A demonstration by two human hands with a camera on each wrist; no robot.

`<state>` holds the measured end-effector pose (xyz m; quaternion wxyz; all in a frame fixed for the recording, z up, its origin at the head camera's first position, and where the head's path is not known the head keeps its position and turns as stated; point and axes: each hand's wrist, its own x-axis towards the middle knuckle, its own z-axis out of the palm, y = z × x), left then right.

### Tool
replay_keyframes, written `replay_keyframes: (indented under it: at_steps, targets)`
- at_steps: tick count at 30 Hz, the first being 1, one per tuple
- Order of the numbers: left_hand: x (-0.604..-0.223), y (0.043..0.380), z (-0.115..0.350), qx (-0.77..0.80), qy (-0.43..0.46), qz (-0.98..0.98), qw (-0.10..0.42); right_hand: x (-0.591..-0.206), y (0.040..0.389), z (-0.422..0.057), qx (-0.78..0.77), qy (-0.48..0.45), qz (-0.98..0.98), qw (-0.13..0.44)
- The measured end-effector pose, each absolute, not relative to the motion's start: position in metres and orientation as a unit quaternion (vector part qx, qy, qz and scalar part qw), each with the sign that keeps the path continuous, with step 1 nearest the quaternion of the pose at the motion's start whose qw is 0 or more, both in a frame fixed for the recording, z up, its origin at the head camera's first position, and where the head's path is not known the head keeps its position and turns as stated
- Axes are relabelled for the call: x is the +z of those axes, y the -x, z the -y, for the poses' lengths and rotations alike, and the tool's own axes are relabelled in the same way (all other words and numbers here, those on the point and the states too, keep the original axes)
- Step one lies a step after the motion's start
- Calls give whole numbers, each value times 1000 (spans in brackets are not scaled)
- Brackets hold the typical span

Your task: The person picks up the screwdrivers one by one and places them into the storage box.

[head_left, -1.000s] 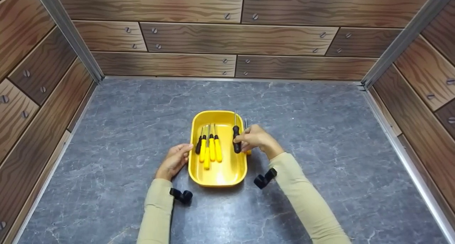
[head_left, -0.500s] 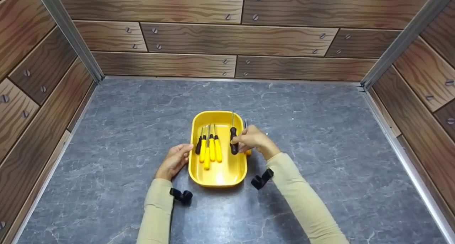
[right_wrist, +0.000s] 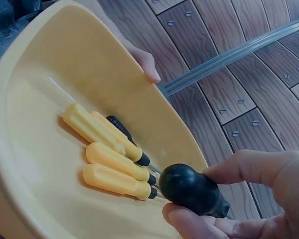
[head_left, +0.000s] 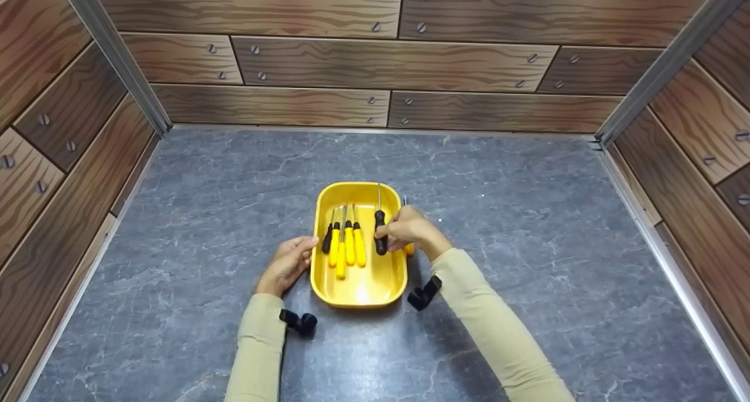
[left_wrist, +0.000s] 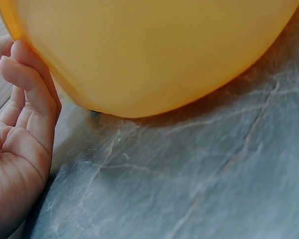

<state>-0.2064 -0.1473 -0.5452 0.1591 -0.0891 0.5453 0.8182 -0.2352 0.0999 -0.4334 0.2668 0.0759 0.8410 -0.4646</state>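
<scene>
Right hand (head_left: 410, 225): thumb and fingers pinch the handle of 1 black screwdriver (head_left: 379, 219), held over the tray (head_left: 358, 293) toward 3 o'clock, shaft toward 12. Judged light, rigid and sturdy, possibly slick; the bulbous handle offers the surest hold. Left hand (head_left: 286, 264): bent fingers touch the 9 o'clock rim; pinch undetermined. Edges: raised rim throughout. Room: 6 o'clock; 4 yellow-handled screwdrivers (head_left: 360, 252) occupy the 9 o'clock side.

Long, pale khaki fabric sleeves, lightly creased: the left sleeve (head_left: 258, 349) ends just behind the bare left hand (head_left: 287, 264), the right sleeve (head_left: 492, 326) just behind the bare right hand (head_left: 410, 229). Behind each hand, on the inner side, projects a small, black, round-ended device: left device (head_left: 300, 323), right device (head_left: 424, 293).
</scene>
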Motion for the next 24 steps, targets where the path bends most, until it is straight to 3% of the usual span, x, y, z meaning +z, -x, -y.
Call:
replay_keyframes:
  at_steps: [24]
  targets:
    - [-546,207,147,818,93,-544,161,-438,235,-77,-407,-100,-866,272]
